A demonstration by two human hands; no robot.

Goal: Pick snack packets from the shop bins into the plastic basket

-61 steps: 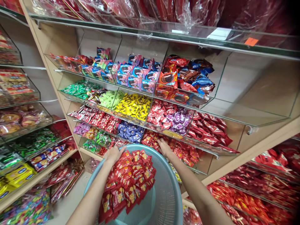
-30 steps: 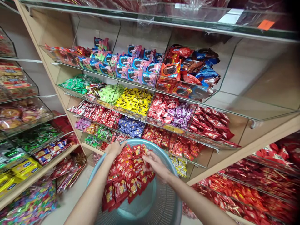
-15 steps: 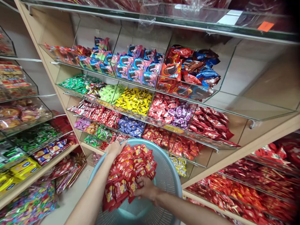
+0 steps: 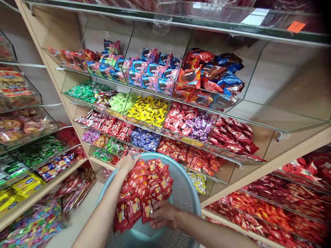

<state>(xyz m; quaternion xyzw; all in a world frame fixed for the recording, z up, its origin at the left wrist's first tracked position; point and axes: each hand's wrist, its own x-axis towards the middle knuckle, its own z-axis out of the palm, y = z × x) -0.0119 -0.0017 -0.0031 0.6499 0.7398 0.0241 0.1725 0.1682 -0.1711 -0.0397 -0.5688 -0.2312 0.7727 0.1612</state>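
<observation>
Head camera view, and we're looking down into a round blue-green basket (image 4: 183, 194) with a mesh-like wall, right in front of the shelves. Our left hand (image 4: 126, 163) is closed over the far rim at its left side, though its fingertips are partly out of sight. Down inside the basket we've got the red packets (image 4: 144, 186), a broad heap with orange round prints, piled toward the left and leaving the basket's right side bare. And there's our right hand (image 4: 163, 214), low in the basket, fingers loosely bent at the near right edge of that heap; we can't tell whether it grips a packet or only touches one.

Just beyond the rim, the low bins hold more red packets, with dark blue packets (image 4: 144, 138) to their left and yellow-and-white packets (image 4: 198, 182) lower down to the right. One row higher we see yellow sweets (image 4: 148, 111) between light green sweets (image 4: 122, 103) and a bin of red and purple wrapped sweets (image 4: 184, 120). Above those sit blue and pink cookie packs (image 4: 152, 70), then orange and blue packs (image 4: 210, 75) on their right. Up top, an orange sticker (image 4: 296, 27) shows on the glass shelf (image 4: 227, 32). Over on the left, yellow packs (image 4: 27, 188) lie on a wooden shelf, above a clear bag of multicoloured pieces (image 4: 36, 224).
</observation>
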